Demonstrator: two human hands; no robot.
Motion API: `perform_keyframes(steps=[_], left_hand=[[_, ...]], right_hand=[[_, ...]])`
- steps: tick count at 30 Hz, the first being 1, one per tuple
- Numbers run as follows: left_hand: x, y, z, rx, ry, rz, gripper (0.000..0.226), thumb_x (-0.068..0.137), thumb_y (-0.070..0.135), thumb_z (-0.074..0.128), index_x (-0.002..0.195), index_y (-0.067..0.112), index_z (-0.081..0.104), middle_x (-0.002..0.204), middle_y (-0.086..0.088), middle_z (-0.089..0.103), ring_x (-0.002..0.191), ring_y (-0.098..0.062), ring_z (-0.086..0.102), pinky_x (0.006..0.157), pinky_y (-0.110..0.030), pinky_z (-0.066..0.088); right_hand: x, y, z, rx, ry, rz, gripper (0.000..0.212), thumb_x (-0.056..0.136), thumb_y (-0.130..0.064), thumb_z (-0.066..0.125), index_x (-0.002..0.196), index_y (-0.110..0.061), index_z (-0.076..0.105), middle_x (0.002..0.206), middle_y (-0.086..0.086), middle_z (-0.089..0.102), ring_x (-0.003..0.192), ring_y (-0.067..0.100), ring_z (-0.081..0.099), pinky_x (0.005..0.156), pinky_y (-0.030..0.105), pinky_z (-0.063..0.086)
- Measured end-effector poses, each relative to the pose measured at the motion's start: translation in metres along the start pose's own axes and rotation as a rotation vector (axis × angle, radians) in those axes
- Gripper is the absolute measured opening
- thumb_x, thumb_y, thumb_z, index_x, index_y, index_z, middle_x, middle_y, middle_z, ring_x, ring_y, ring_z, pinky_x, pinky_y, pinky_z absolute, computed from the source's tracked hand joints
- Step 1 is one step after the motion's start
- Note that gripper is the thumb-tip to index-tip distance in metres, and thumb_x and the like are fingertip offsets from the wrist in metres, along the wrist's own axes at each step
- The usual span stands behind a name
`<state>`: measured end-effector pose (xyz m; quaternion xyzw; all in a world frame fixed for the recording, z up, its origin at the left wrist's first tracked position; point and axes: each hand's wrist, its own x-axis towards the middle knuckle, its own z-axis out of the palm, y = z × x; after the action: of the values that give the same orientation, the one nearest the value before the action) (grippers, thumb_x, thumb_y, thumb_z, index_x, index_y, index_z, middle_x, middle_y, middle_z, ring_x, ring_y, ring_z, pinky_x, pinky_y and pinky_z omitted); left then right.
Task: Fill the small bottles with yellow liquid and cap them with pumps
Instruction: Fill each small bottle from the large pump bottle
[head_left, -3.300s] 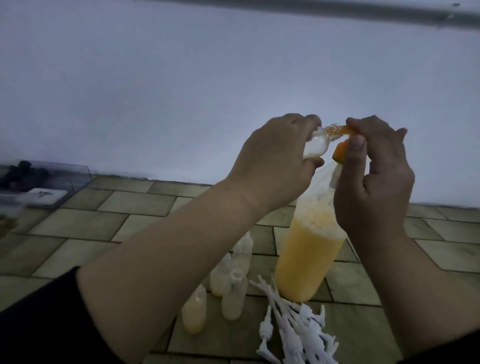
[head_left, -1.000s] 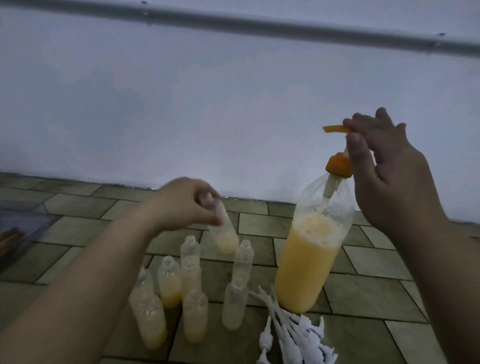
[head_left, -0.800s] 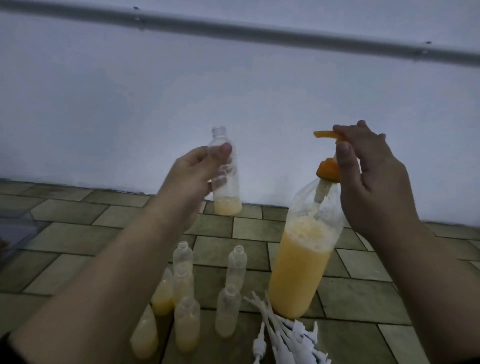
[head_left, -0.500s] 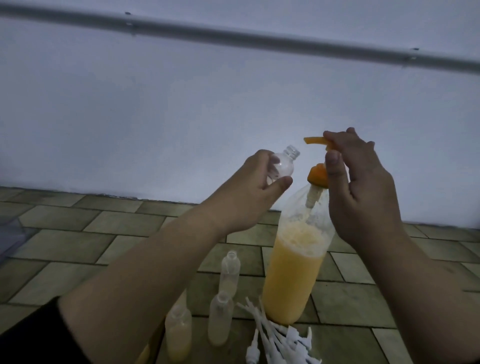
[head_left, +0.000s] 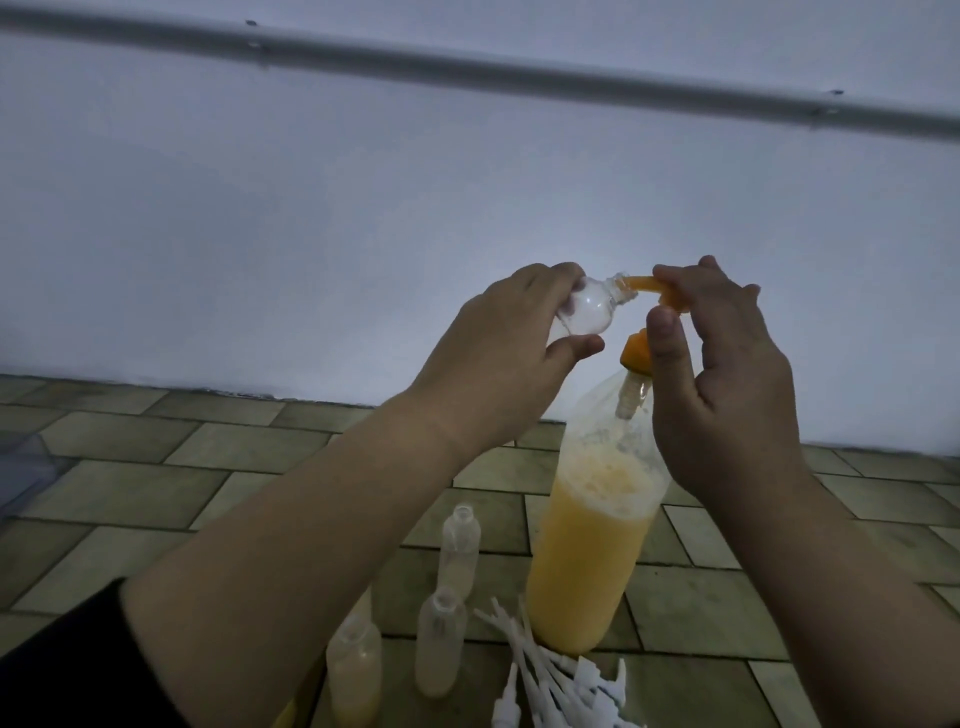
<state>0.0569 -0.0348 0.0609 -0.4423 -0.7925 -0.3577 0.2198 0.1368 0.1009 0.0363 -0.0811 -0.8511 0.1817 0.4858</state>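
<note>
Now one big bottle (head_left: 592, 561), four small bottles (head_left: 457, 545), two hands (head_left: 498, 358).

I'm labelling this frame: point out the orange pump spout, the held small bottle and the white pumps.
orange pump spout (head_left: 641, 283), head view, nozzle.
small bottle (head_left: 228, 314), head view, shoulder.
white pumps (head_left: 558, 675), head view, pile middle.

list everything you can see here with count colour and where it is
large bottle: one, clear, part full of yellow liquid, on the floor right of centre
orange pump: one, on the large bottle's neck, spout at the held bottle's mouth
small bottle: one, clear, held tilted
standing small bottles: three plainly visible, clear, some with yellow liquid, lower centre
white pumps: a pile, bottom centre
tiled floor: greenish
wall: white
pipe: one, grey, across the wall
left hand: holds the small bottle
right hand: on the pump head
</note>
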Motion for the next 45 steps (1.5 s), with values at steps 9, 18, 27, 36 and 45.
perform_keyframes(steps=[9,18,27,36,45], left_hand=[[-0.007,0.005,-0.002,0.062,-0.054,-0.009,0.039,0.092,0.036,0.053,0.127,0.02,0.044,0.119,0.004,0.054,0.099,-0.011,0.05,0.081,-0.023,0.041],[-0.012,0.006,0.009,0.149,-0.025,0.003,0.045,0.092,0.038,0.051,0.132,0.019,0.04,0.126,0.002,0.052,0.104,-0.011,0.05,0.083,-0.019,0.037],[-0.002,0.009,-0.001,0.267,0.055,0.076,0.048,0.092,0.037,0.052,0.134,0.017,0.041,0.128,0.0,0.052,0.108,-0.015,0.05,0.087,-0.026,0.034],[-0.002,0.006,-0.001,0.297,0.039,0.089,0.049,0.092,0.038,0.054,0.135,0.019,0.041,0.129,0.002,0.053,0.111,-0.016,0.05,0.092,-0.029,0.037],[-0.008,0.004,0.008,0.277,0.012,0.061,0.052,0.092,0.037,0.053,0.138,0.018,0.037,0.135,0.002,0.05,0.118,-0.015,0.048,0.097,-0.028,0.035]], right_hand=[[-0.004,0.0,0.0,0.064,-0.001,-0.047,0.057,0.095,-0.05,0.023,0.13,-0.016,0.053,0.137,0.004,0.052,0.138,0.018,0.034,0.116,0.023,0.006],[-0.01,0.002,0.014,0.101,0.098,-0.021,0.044,0.098,-0.04,0.03,0.123,-0.013,0.054,0.126,0.003,0.057,0.12,0.019,0.051,0.118,0.029,0.014],[0.002,-0.007,0.001,0.164,0.155,-0.057,0.048,0.097,-0.039,0.029,0.121,-0.011,0.06,0.12,-0.012,0.051,0.128,0.009,0.041,0.115,0.043,0.024],[-0.001,-0.007,0.004,0.156,0.117,-0.069,0.05,0.098,-0.039,0.027,0.121,-0.009,0.06,0.119,-0.007,0.056,0.126,0.01,0.043,0.112,0.048,0.028],[-0.012,-0.003,0.02,0.177,0.168,-0.066,0.039,0.099,-0.029,0.034,0.117,-0.006,0.058,0.113,-0.005,0.055,0.104,-0.004,0.043,0.108,0.051,0.031]])
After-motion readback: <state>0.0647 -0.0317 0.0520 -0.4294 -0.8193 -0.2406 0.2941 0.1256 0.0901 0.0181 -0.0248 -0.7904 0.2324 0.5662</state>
